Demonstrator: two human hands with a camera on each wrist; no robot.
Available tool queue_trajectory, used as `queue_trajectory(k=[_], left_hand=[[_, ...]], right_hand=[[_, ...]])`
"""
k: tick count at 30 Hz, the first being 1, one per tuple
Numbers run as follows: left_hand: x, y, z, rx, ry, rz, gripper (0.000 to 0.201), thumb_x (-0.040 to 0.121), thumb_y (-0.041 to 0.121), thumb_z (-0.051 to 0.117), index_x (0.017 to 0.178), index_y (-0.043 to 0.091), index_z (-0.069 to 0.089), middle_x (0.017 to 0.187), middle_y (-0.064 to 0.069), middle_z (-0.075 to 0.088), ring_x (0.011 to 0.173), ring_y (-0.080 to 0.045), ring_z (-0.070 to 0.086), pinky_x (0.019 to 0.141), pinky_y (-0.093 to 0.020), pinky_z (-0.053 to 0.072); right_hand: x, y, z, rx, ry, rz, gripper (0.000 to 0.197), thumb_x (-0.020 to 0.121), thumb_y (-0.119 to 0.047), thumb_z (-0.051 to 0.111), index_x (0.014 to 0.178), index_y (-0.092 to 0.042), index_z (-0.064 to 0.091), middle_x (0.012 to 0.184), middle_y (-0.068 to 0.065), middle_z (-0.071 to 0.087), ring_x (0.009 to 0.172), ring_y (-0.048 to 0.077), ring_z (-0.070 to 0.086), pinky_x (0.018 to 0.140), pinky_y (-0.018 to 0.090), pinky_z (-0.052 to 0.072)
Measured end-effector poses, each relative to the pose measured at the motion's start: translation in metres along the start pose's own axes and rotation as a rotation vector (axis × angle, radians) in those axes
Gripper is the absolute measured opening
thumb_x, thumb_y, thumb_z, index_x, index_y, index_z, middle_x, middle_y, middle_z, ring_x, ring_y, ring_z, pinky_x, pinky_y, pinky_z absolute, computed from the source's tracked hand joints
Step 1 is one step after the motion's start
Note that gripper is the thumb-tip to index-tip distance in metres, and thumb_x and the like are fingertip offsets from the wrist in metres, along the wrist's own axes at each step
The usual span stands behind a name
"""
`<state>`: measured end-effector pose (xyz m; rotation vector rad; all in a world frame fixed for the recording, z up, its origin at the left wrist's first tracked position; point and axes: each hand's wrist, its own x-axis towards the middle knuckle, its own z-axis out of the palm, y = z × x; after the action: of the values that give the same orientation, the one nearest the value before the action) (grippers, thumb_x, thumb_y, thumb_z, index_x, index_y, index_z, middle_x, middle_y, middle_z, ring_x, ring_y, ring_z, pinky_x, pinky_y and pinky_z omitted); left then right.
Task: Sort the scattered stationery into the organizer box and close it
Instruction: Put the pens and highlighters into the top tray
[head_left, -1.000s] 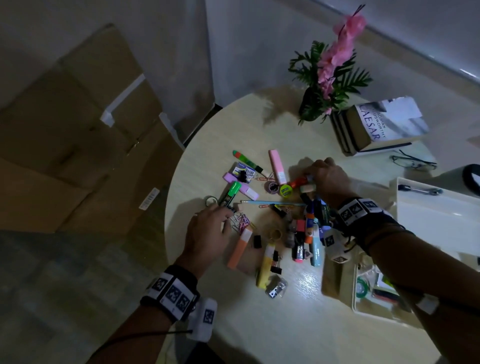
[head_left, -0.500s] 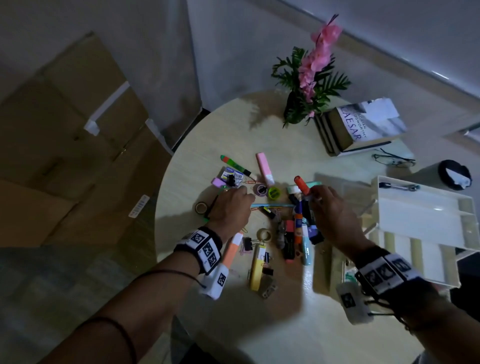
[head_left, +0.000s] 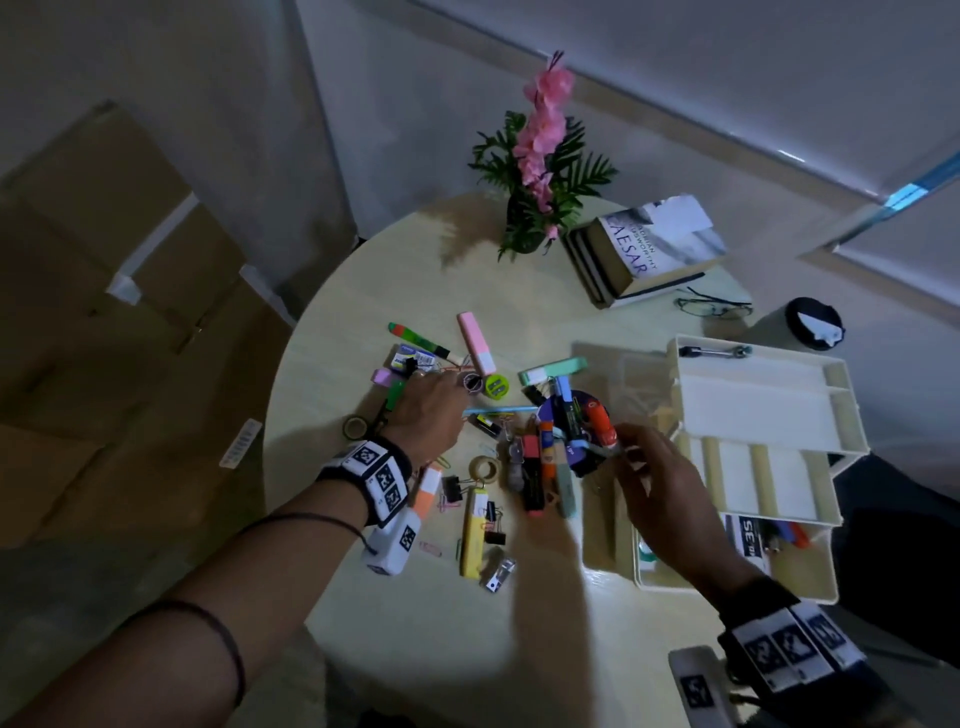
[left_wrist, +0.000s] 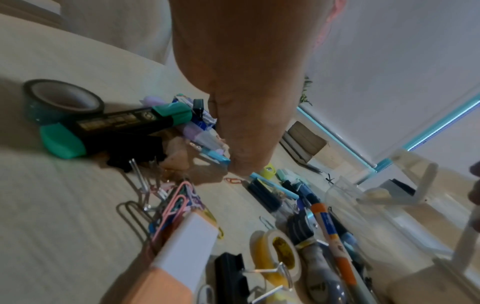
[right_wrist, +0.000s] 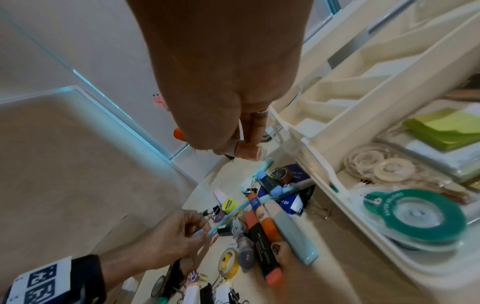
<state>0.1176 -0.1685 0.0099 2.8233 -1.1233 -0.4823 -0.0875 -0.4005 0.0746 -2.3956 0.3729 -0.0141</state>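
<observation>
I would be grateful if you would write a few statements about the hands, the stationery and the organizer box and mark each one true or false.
1. The organizer box is closed. False: it stands open, its trays fanned out.
2. The right hand holds an orange-capped marker. True.
3. The left hand rests in the box. False: it is over the scattered stationery, pinching the end of a thin blue pen.
4. A green tape dispenser lies in the bottom of the box. True.
5. The yellow tape roll is already in the box. False: it lies on the table.
</observation>
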Motion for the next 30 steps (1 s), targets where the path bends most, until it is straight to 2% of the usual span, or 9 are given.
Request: queue_trajectory(k=[6, 10, 14, 18, 20, 23, 25, 27, 30], left_hand=[[-0.006, -0.008, -0.012, -0.006, 0.066, -0.010, 0.007, 0.090, 0.017, 0.064, 0.095, 0.017, 0.069, 0.104, -0.006, 0.063, 0.095, -0.029, 0.065, 0.079, -0.043, 0.050], [-0.006, -0.001, -0.031, -0.071, 0.260, 0.003, 0.005, 0.090, 0.022, 0.065, 0.089, 0.018, 0.069, 0.093, -0.006, 0.061, 0.086, -0.031, 0.064, 0.074, -0.046, 0.051], [0.008, 0.050, -0.067, -0.191, 0.428, 0.075, 0.005, 0.085, 0.020, 0.074, 0.087, 0.020, 0.069, 0.088, -0.003, 0.060, 0.082, -0.031, 0.063, 0.075, -0.041, 0.048], [0.040, 0.129, -0.101, -0.238, 0.484, 0.163, 0.003, 0.087, 0.023, 0.071, 0.088, 0.021, 0.071, 0.089, 0.000, 0.061, 0.083, -0.027, 0.062, 0.080, -0.040, 0.046], [0.057, 0.170, -0.108, -0.236, 0.483, 0.196, 0.005, 0.087, 0.024, 0.069, 0.088, 0.020, 0.073, 0.090, -0.001, 0.063, 0.084, -0.027, 0.063, 0.081, -0.040, 0.046], [0.084, 0.224, -0.104, -0.168, 0.453, 0.214, 0.009, 0.088, 0.025, 0.067, 0.089, 0.019, 0.074, 0.091, -0.002, 0.063, 0.085, -0.028, 0.064, 0.081, -0.041, 0.047], [0.101, 0.249, -0.098, -0.101, 0.400, 0.203, 0.011, 0.089, 0.024, 0.064, 0.091, 0.019, 0.074, 0.094, -0.003, 0.064, 0.088, -0.029, 0.065, 0.083, -0.042, 0.047], [0.114, 0.268, -0.092, -0.043, 0.336, 0.165, 0.013, 0.091, 0.023, 0.063, 0.095, 0.020, 0.075, 0.098, -0.003, 0.065, 0.091, -0.028, 0.065, 0.087, -0.043, 0.048], [0.128, 0.282, -0.089, -0.013, 0.267, 0.111, 0.014, 0.092, 0.021, 0.061, 0.097, 0.021, 0.075, 0.101, -0.002, 0.066, 0.092, -0.027, 0.067, 0.091, -0.044, 0.050]], right_hand=[[-0.016, 0.013, -0.033, -0.035, 0.070, -0.044, 0.026, 0.102, -0.012, 0.065, 0.126, -0.021, 0.064, 0.108, -0.007, 0.065, 0.091, 0.004, 0.062, 0.076, 0.031, 0.055], [-0.022, 0.024, -0.053, 0.003, 0.129, -0.087, 0.025, 0.102, -0.012, 0.066, 0.126, -0.019, 0.064, 0.106, -0.008, 0.063, 0.093, 0.009, 0.062, 0.078, 0.030, 0.053], [-0.025, 0.043, -0.084, -0.010, 0.207, -0.097, 0.025, 0.101, -0.010, 0.065, 0.125, -0.018, 0.064, 0.106, -0.007, 0.061, 0.094, 0.010, 0.061, 0.079, 0.027, 0.051], [-0.019, 0.072, -0.124, -0.044, 0.319, -0.091, 0.026, 0.100, -0.006, 0.065, 0.126, -0.013, 0.064, 0.106, -0.002, 0.061, 0.092, 0.004, 0.058, 0.077, 0.013, 0.044], [-0.017, 0.089, -0.148, -0.058, 0.353, -0.089, 0.027, 0.100, -0.006, 0.065, 0.127, -0.011, 0.065, 0.108, 0.000, 0.062, 0.089, 0.006, 0.058, 0.077, 0.010, 0.042], [-0.016, 0.118, -0.179, -0.102, 0.384, -0.083, 0.029, 0.100, -0.009, 0.065, 0.129, -0.010, 0.065, 0.113, 0.002, 0.062, 0.088, 0.014, 0.057, 0.075, 0.016, 0.043], [-0.011, 0.143, -0.197, -0.154, 0.384, -0.073, 0.029, 0.102, -0.011, 0.064, 0.131, -0.011, 0.066, 0.115, 0.004, 0.062, 0.090, 0.017, 0.058, 0.074, 0.027, 0.049], [-0.003, 0.169, -0.210, -0.219, 0.338, -0.073, 0.031, 0.103, -0.013, 0.062, 0.134, -0.014, 0.065, 0.118, 0.003, 0.061, 0.094, 0.018, 0.060, 0.076, 0.039, 0.055], [0.015, 0.195, -0.221, -0.301, 0.260, -0.126, 0.034, 0.102, -0.013, 0.062, 0.136, -0.014, 0.066, 0.119, 0.005, 0.062, 0.098, 0.023, 0.061, 0.080, 0.046, 0.057]])
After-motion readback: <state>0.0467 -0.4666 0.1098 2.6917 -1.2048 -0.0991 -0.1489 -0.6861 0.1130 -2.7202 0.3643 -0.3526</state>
